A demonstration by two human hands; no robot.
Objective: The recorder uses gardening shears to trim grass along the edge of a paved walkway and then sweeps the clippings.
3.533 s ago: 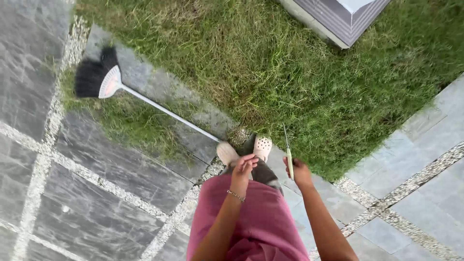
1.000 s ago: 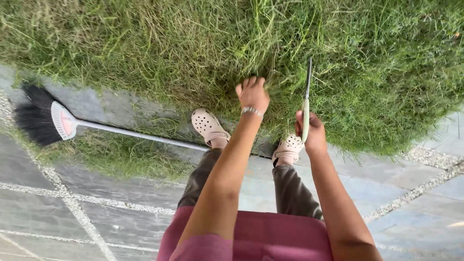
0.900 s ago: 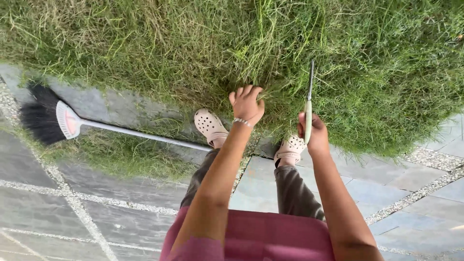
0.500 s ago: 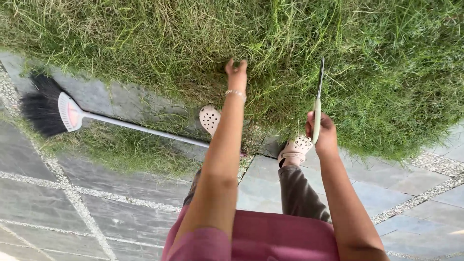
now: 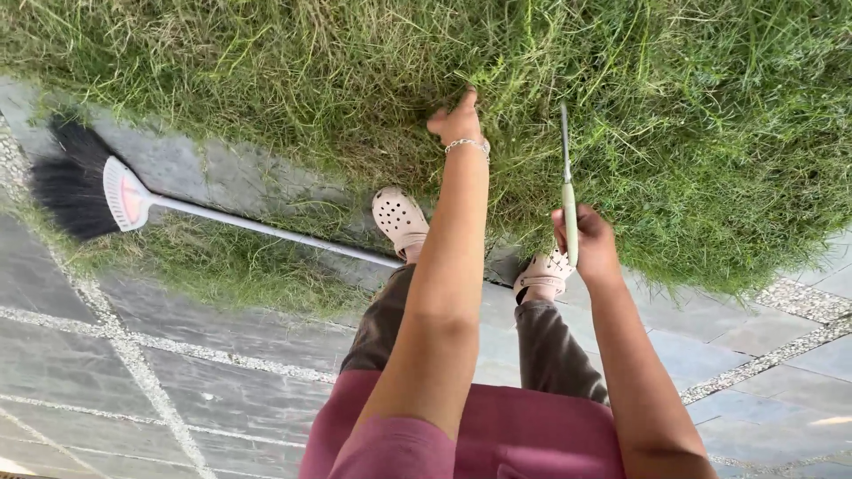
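Left hand [image 5: 457, 120] grasps grass [image 5: 497, 84] at the lawn edge; right hand [image 5: 587, 241] clenched on knife [image 5: 567, 182]; broom [image 5: 124, 197] well left.

left hand [image 5: 454, 122]: arm stretched forward, fingers curled | right hand [image 5: 590, 241]: fist closed, arm bent nearer body

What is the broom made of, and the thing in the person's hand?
The broom looks plastic: smooth pale handle, matte white and pink head, dark bristles, probably synthetic. The tool gripped in the right hand has a pale green grip, likely plastic or rubber, and a thin grey blade that looks like metal.
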